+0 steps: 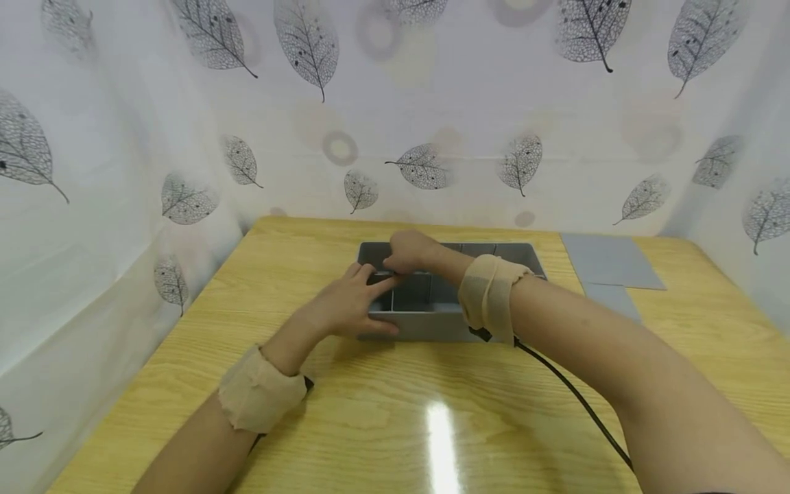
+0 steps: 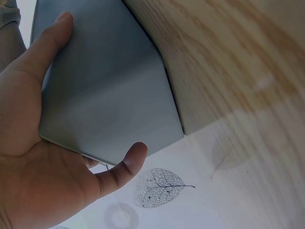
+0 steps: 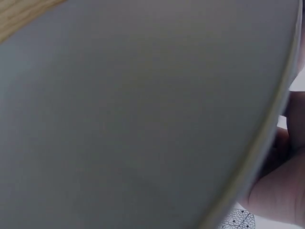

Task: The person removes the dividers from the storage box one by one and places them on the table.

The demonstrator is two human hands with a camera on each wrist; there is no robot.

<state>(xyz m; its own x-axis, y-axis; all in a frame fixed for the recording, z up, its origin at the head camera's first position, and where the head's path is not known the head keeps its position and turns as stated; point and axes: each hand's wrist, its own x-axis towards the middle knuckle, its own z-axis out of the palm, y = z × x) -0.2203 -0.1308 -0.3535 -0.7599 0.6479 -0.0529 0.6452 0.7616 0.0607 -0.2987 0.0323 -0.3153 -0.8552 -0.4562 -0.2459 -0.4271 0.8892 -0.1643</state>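
A grey rectangular box (image 1: 426,328) with thin grey dividers (image 1: 412,291) stands on the table. My left hand (image 1: 345,302) grips its near left corner. The thumb lies along the front wall outside, and other fingers reach over the left side and rim; the left wrist view shows the thumb against the smooth grey wall (image 2: 109,86). My right hand (image 1: 412,251) is over the left part of the box, its fingers curled down at a divider near the back left compartment. Its fingertips are hidden. In the right wrist view the box wall fills most of the picture.
Flat grey sheets (image 1: 611,261) lie overlapping on the wooden table (image 1: 345,425), right of the box. A black cable (image 1: 574,391) runs from the right wrist band (image 1: 490,295). A leaf-patterned curtain (image 1: 432,103) encloses the back and sides.
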